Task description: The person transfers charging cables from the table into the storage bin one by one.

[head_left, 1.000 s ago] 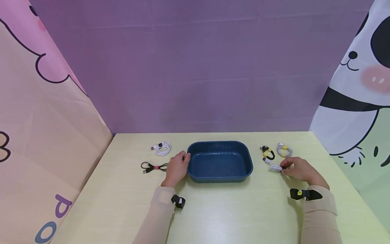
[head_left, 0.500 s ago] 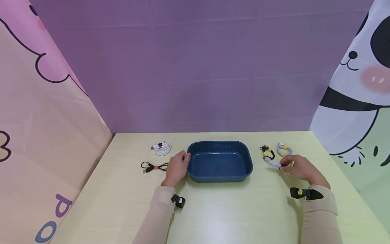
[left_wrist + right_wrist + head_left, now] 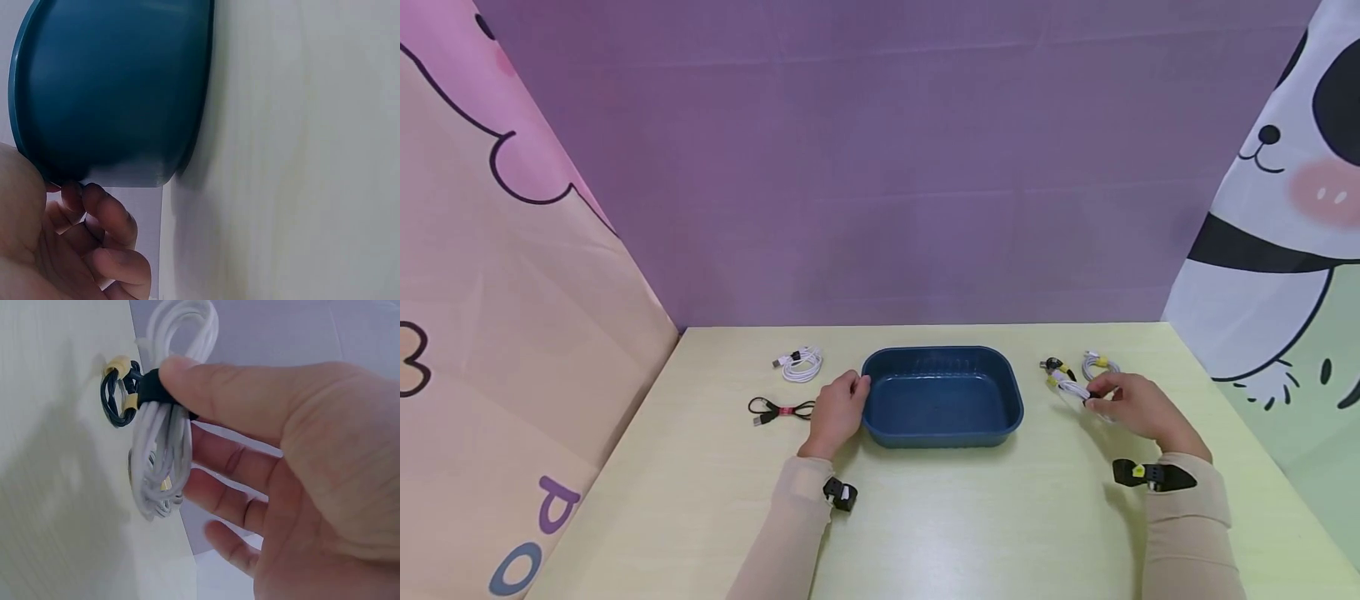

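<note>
My left hand (image 3: 835, 412) grips the left rim of a dark blue plastic basin (image 3: 942, 440); in the left wrist view its fingers curl against the outside of the wall (image 3: 119, 87). The basin rests on the table with nothing inside. With thumb and fingers, my right hand (image 3: 1138, 412) pinches a bundled white charging cable (image 3: 1072, 388) at its black strap (image 3: 153, 389). That cable hangs above the table, its loops sticking out on both sides of the strap in the right wrist view.
Behind the held cable lie a black cable (image 3: 111, 397) with yellow ties and a pale cable (image 3: 1092, 361) with a yellow tie. Left of the basin are a coiled white cable (image 3: 803, 365) and a black cable (image 3: 775, 408) with a red tie. A purple backdrop (image 3: 880, 167) stands behind the table.
My right hand has lifted the white cable off the table and moved it slightly up and left. The left hand and basin have stayed in place.
</note>
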### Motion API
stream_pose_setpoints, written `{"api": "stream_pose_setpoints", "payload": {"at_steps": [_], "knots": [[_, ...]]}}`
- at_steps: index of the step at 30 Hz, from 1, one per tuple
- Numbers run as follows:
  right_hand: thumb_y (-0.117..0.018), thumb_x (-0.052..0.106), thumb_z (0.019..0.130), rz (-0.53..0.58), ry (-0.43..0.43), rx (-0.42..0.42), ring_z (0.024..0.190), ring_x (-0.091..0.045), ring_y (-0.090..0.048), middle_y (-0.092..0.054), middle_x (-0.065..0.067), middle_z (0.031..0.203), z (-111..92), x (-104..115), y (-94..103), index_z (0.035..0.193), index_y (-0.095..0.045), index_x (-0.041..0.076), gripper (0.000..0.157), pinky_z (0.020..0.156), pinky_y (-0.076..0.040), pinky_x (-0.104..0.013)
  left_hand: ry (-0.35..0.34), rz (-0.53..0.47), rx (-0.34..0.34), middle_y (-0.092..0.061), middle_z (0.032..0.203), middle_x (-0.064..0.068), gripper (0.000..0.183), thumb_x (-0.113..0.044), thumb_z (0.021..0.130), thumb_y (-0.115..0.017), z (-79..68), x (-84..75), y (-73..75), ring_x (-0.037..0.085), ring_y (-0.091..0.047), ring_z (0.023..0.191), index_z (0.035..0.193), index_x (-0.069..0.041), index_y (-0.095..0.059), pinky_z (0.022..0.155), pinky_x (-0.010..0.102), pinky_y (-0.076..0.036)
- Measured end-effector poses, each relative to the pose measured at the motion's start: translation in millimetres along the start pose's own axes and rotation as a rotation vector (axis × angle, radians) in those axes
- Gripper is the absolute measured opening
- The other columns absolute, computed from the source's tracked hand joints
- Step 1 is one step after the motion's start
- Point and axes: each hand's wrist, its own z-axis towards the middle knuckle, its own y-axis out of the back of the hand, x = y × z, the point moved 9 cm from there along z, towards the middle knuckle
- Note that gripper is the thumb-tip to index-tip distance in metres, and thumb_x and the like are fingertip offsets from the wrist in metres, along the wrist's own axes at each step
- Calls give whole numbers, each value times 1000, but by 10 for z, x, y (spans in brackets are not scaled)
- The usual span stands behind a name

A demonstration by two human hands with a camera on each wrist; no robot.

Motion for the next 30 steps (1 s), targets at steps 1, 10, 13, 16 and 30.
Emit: {"api": "stream_pose_setpoints", "payload": {"at_steps": [1,10,13,16,30], "knots": [[-74,20,92,-11,-2,-6,80,-15,-53,-71,-14,104,4,0,6,109,-70,5,23,72,-34,-38,-2,-1,-1,-46,67,1,34,-32,107,-50,1,-1,0,19,-48,60,81,-11,-53,55,29,-30],[-75,22,92,-29,-8,-48,87,-20,-55,-73,-13,105,11,40,38,109,-71,7,23,75,-25,-42,1,-8,5,-47,67,1,35,-34,108,-49,12,6,-19,19,-48,59,81,-12,-53,55,29,-31],[-74,23,93,-41,-10,-58,90,-22,-55,-73,-13,105,17,51,44,109,-70,7,23,75,-25,-42,7,-12,10,-47,67,1,35,-35,108,-49,22,13,-23,19,-48,59,81,-12,-53,55,29,-31],[-74,23,93,-41,-8,-65,90,-23,-56,-73,-13,104,27,68,46,109,-70,6,23,76,-25,-42,9,-9,11,-46,67,1,35,-34,108,-49,27,23,-22,19,-48,59,81,-12,-53,55,29,-31],[-74,24,94,-8,10,-96,89,-19,-59,-71,-9,101,41,141,64,108,-68,8,22,80,-27,-41,15,-12,16,-46,68,1,34,-34,108,-50,23,36,-23,19,-48,61,82,-12,-54,55,28,-32]]}}
